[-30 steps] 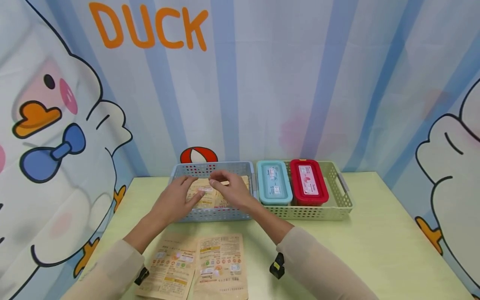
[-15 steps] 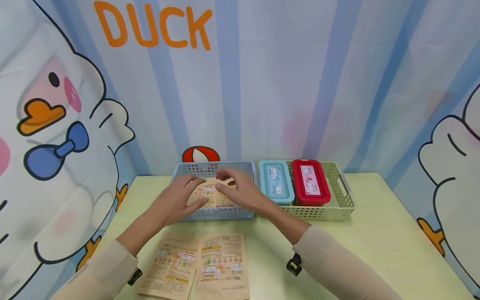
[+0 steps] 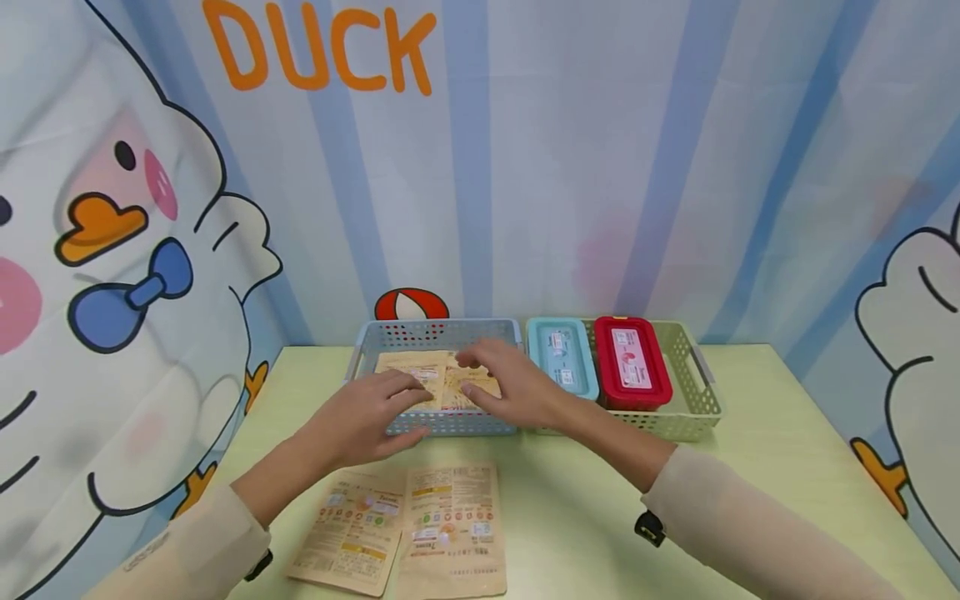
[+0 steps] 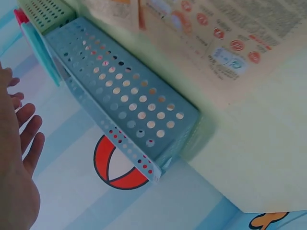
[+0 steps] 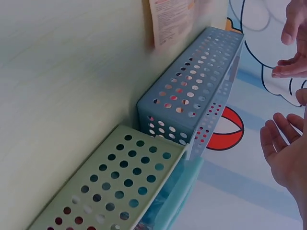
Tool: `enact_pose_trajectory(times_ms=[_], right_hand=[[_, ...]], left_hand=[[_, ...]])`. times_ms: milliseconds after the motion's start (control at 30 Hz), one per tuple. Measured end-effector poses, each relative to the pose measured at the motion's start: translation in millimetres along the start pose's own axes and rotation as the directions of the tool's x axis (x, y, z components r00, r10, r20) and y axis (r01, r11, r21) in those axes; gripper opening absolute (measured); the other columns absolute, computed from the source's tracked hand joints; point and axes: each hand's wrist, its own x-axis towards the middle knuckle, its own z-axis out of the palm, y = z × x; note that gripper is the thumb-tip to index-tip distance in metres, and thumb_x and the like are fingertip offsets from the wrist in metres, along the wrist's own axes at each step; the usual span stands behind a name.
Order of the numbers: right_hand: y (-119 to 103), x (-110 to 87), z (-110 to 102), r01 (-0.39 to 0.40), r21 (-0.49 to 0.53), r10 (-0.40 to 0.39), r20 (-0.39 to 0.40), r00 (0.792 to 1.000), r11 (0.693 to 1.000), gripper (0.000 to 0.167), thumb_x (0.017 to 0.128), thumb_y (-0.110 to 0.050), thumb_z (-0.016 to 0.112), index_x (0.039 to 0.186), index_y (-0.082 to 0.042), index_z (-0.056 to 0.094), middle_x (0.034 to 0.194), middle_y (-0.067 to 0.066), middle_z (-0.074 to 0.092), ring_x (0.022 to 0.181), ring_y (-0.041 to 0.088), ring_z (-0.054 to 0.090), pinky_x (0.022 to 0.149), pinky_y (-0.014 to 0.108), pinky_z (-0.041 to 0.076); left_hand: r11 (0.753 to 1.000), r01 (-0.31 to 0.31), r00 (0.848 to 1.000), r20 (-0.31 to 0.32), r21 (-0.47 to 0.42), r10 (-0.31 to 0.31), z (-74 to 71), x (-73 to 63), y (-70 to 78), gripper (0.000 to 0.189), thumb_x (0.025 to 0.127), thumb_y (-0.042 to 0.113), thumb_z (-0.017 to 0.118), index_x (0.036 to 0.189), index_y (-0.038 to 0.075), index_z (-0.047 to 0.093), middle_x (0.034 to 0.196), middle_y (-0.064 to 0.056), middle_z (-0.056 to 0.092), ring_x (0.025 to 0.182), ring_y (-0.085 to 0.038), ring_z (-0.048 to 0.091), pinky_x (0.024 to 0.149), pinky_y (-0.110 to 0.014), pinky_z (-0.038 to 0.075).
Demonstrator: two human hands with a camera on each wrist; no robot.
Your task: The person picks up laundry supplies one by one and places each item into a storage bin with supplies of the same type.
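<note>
Two bare hands are held above the blue perforated basket [image 3: 450,425], fingers loosely bent and nothing gripped. My left hand [image 3: 371,417] hovers over its near left part, thumb apart from the fingers. Over the right part of the basket is my right hand [image 3: 513,387]. Tan printed packets [image 3: 411,362] lie flat inside the basket, partly hidden behind the hands. Nearer on the table are two more tan packets, a left one [image 3: 352,533] and a right one [image 3: 453,533], side by side. In the right wrist view, both hands show raised off the basket's open side.
A green perforated basket [image 3: 693,404] stands directly right of the blue one. It holds a box with a light blue lid [image 3: 562,354] and a red-lidded box [image 3: 633,362]. Behind the pale green table [image 3: 600,517] hangs a duck-print curtain [image 3: 555,167].
Both hands have drawn slightly apart, the right one moving right and the left one back toward the person. More of the packets in the blue basket shows. The head view has shifted slightly.
</note>
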Motion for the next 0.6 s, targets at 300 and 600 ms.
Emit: enact_pose_trajectory(times_ms=[300, 600], right_hand=[[-9, -18.5, 6, 0.102, -0.181, -0.074, 0.155, 0.985, 0.978, 0.042, 0.105, -0.027, 0.068, 0.14, -0.005, 0.061, 0.135, 0.008, 0.064, 0.128, 0.026, 0.06, 0.105, 0.042, 0.054], [-2, -45.3, 23, 0.105, -0.259, -0.034, 0.263, 0.964, 0.96, 0.046, 0.103, -0.032, 0.07, 0.143, -0.011, 0.06, 0.131, 0.005, 0.063, 0.116, 0.018, 0.062, 0.095, 0.034, 0.057]], left_hand=[[0.995, 0.055, 0.983, 0.177, -0.079, -0.04, 10.3, -23.1, 20.6, 0.038, 0.093, 0.041, 0.083, 0.122, 0.018, 0.073, 0.117, 0.001, 0.068, 0.101, -0.016, 0.07, 0.083, -0.036, 0.061], [0.981, 0.122, 0.915, 0.4, -0.153, -0.051, 30.9, -39.6, 35.2, 0.035, 0.093, 0.032, 0.085, 0.123, 0.018, 0.07, 0.124, 0.0, 0.062, 0.101, -0.015, 0.067, 0.082, -0.032, 0.058]])
